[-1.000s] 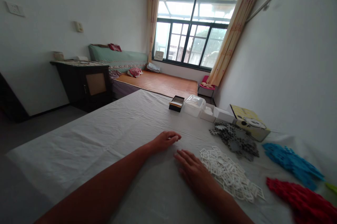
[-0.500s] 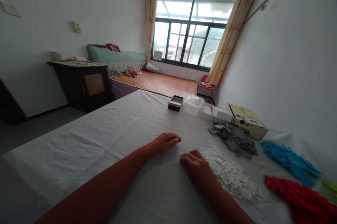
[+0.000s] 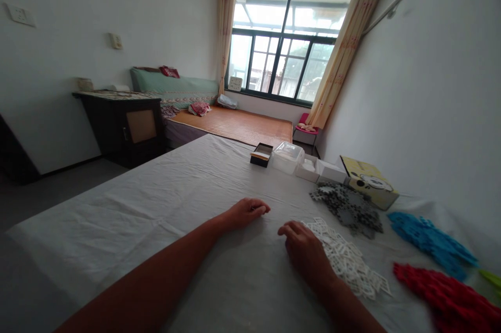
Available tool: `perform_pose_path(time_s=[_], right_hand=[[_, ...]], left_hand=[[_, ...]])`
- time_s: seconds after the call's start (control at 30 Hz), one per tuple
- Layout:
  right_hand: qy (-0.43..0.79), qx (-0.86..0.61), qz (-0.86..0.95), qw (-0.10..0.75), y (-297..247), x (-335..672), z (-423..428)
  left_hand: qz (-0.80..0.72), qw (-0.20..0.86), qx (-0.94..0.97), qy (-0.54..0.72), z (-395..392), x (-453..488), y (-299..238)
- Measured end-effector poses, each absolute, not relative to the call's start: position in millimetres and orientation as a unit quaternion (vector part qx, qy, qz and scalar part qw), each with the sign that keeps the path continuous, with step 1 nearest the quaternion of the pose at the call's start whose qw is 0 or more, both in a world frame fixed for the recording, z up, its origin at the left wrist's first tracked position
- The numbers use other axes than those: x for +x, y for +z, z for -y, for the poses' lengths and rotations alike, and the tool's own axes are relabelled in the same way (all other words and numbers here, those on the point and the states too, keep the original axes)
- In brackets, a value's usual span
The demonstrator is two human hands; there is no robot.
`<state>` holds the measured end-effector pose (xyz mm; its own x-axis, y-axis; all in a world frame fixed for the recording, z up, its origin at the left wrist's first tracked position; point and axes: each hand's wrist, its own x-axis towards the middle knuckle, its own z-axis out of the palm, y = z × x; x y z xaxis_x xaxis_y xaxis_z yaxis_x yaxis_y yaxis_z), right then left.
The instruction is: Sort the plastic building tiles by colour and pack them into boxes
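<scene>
My left hand [image 3: 249, 212] rests on the white-covered table [image 3: 156, 207], fingers loosely curled with the thumb beside them; nothing shows in it. To its right, my right hand [image 3: 303, 244] is palm down with its fingers bent but slightly apart, and I see no object in them. The right hand lies beside a spread pile of white flat openwork pieces [image 3: 352, 260], partly covering its left edge from view. Behind that pile is a heap of grey snowflake-like interlocking pieces [image 3: 350, 207].
Blue pieces [image 3: 430, 241] and red pieces [image 3: 446, 294] lie at the right. Along the far edge stand a black open box [image 3: 261, 155], a clear plastic container [image 3: 287, 158], a white box [image 3: 331, 171] and a yellow carton [image 3: 370, 181]. A dark cabinet [image 3: 121, 124] is beyond the table's left.
My right hand has shifted a little to the right, toward the white pieces, and its fingers have loosened slightly. My left hand has stayed in place.
</scene>
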<state>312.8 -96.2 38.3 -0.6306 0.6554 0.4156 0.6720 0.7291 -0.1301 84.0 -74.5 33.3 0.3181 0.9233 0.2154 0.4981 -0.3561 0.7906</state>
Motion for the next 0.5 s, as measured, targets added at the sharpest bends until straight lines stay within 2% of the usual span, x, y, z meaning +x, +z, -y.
perform_pose_path(time_s=[0.13,0.27,0.5], right_hand=[[-0.054,-0.423,0.874,0.233,48.0,334.1,87.2],[-0.04,-0.449,0.869,0.205,55.8,349.0,80.8],[-0.031,-0.391,0.893,0.22,50.6,337.3,87.4]], left_hand=[[-0.468,0.327,0.746,0.343,74.7,83.9,33.3],[-0.466,0.339,0.741,0.343,74.6,83.8,32.7],[-0.471,0.323,0.748,0.338,76.1,83.8,35.5]])
